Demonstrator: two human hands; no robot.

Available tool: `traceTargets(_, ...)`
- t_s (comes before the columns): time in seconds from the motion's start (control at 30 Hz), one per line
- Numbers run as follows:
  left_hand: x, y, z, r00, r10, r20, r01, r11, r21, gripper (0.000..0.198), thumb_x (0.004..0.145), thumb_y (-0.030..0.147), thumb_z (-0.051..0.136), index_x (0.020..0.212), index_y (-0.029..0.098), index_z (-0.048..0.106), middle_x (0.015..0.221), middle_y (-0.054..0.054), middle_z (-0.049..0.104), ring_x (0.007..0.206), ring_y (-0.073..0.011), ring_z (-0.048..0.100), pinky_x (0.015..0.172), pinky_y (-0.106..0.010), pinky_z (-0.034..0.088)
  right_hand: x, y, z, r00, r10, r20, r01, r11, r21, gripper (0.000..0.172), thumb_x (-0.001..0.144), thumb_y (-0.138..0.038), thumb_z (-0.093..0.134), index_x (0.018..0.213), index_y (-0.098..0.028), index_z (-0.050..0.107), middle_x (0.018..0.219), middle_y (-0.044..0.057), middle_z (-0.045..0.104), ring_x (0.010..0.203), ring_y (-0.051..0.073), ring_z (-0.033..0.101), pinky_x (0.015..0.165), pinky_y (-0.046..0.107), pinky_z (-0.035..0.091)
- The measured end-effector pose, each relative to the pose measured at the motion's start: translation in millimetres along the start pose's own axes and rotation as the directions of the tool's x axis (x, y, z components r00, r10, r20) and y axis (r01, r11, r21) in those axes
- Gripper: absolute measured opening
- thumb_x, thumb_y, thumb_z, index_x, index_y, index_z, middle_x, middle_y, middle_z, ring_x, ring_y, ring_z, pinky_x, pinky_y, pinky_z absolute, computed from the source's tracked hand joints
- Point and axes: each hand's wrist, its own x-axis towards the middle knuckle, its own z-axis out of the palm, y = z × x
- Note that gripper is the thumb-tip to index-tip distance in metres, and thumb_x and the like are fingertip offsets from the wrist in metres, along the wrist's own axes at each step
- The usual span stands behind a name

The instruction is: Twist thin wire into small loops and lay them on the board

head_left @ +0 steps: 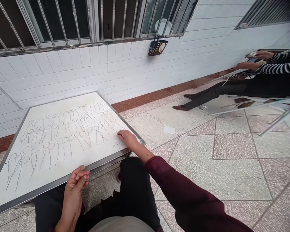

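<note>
Several thin wire loops with long tails (49, 145) lie in rough rows across a white tabletop (70, 175) with a metal edge. My right hand (129, 140) reaches over the table's near right corner, its fingertips pinched together low over the surface. Beside those fingertips rest a few small wire loops (116, 148). Just off the table's front edge, my left hand (74, 190) is closed, thumb against the fingers. Whatever sits in either pinch is too small or hidden to make out.
A white tiled wall with barred windows (113, 19) stands behind the table, and a small patterned bag (157, 47) hangs from the bars. To the right, a seated person in a striped sleeve (280, 66) has legs stretched out. A white paper piece (169, 130) lies on the floor.
</note>
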Motion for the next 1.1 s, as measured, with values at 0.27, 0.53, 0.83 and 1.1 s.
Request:
traceTargets(0.27, -7, 5, 3.4, 1.000, 0.017, 0.017, -0.017, 1.000, 0.006, 0.058, 0.061, 0.034, 0.086, 0.112, 0.017, 0.065, 0.094, -0.007, 0.071, 0.082, -0.0155, 0.059, 0.068, -0.025, 0.047, -17, -12, 14, 0.993, 0.103, 0.049, -0.102, 0.994, -0.028, 0.014, 0.096, -0.021, 0.049, 0.100, -0.016, 0.061, 0.106, 0.011, 0.062, 0.100, 0.023, 0.057, 0.078, 0.029, 0.044)
traceTargets(0.53, -10, 5, 0.8, 0.997, 0.065, 0.032, -0.066, 0.998, 0.019, 0.056, 0.064, 0.037, 0.083, 0.114, 0.018, 0.064, 0.094, -0.007, 0.071, 0.082, -0.0154, 0.059, 0.068, -0.025, 0.047, -17, -20, 13, 0.987, 0.158, 0.015, -0.158, 0.986, 0.049, 0.010, 0.093, -0.014, 0.047, 0.096, -0.012, 0.056, 0.102, 0.018, 0.062, 0.097, 0.026, 0.059, 0.079, 0.033, 0.045)
traceTargets(0.83, 0, 19, 13.3, 0.977, 0.152, 0.150, -0.173, 0.975, 0.141, 0.058, 0.074, 0.043, 0.075, 0.126, 0.023, 0.057, 0.119, -0.013, 0.065, 0.117, -0.0269, 0.056, 0.095, -0.039, 0.044, -47, -52, -22, 0.998, -0.024, -0.063, 0.047, 0.921, 0.388, 0.010, 0.093, -0.025, 0.039, 0.093, -0.020, 0.048, 0.078, 0.001, 0.063, 0.066, 0.015, 0.059, 0.062, 0.025, 0.044)
traceTargets(1.1, 1, 36, 48.0, 0.904, 0.181, 0.388, -0.217, 0.975, 0.050, 0.060, 0.079, 0.039, 0.072, 0.133, 0.023, 0.049, 0.118, -0.013, 0.065, 0.108, -0.0257, 0.064, 0.095, -0.042, 0.047, -79, -130, -47, 0.991, -0.014, -0.131, 0.111, 0.613, 0.782, 0.008, 0.086, -0.030, 0.048, 0.084, -0.023, 0.047, 0.060, -0.005, 0.052, 0.051, 0.013, 0.052, 0.052, 0.025, 0.042)
